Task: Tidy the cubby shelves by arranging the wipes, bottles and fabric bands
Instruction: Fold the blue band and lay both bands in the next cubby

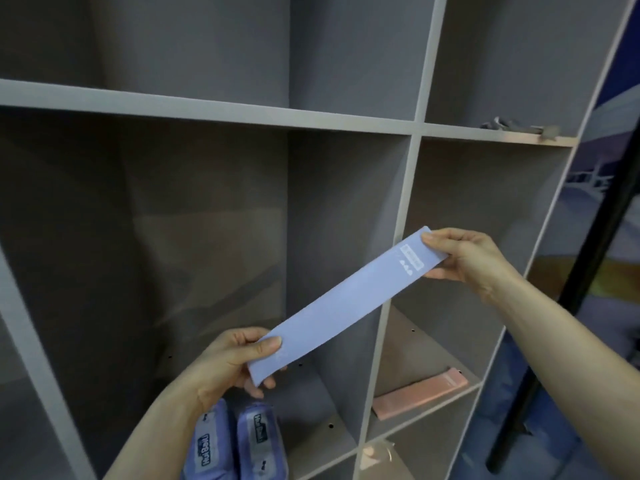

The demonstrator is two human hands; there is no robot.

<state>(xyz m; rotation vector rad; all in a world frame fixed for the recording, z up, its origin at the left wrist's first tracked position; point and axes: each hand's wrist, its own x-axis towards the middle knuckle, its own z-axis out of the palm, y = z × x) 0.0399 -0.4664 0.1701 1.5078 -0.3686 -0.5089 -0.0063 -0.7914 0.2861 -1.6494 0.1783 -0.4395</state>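
Observation:
A flat light-blue fabric band point(346, 303) is stretched diagonally in front of the grey cubby shelves point(398, 237). My left hand point(228, 362) pinches its lower end, and my right hand point(464, 254) pinches its upper end, near a white printed label. Two blue wipe packs point(235, 445) stand side by side on the floor of the middle cubby, below my left hand. A pink fabric band point(419, 396) lies flat in the right-hand cubby. No bottles are in view.
A grey bundle point(519, 128) lies on the upper right shelf near its front edge. A pale pink object point(374, 455) shows in the cubby below the pink band. A black pole point(571, 289) stands right of the shelf unit.

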